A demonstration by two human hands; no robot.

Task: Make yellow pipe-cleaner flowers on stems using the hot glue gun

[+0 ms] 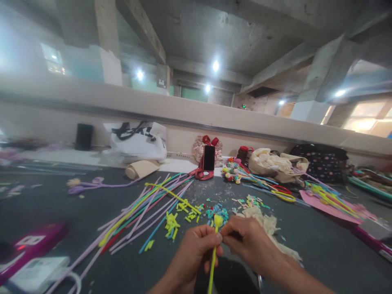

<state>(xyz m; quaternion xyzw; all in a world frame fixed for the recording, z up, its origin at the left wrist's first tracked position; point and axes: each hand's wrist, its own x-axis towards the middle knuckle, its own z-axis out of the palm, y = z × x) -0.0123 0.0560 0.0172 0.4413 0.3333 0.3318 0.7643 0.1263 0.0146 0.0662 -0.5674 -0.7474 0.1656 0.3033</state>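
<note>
- Workpiece: yellow stem (213,261), upright with a slight tilt between the two hands at the near side of the bench (73,216). Its upper end carries a compact yellow head (218,221).
- Left hand (199,247): fingers gripping the yellow stem just below the head.
- Right hand (249,237): fingers bent and drawn together just beside the stem; whether they are closed on a small part cannot be told.
- Done, as judged: the head is formed and seated on the stem. Completed reference units: a cluster of small multicoloured flowers (234,169) at the far side.
- Left, as judged: this unit is unfinished, since both hands are at the joint; the stem below the head carries no other part.
- Unused stock, near: yellow offcuts (172,223), blue pieces (217,213) and mixed pastel pieces (252,202), all loose beyond the hands.
- Unused stock, left: a bundle of long coloured strips (134,220), uncut.
- Outer items: scissors (283,194) set down beyond the right hand; pink sheet (317,207) bearing more yellow strips, farther right.
</note>
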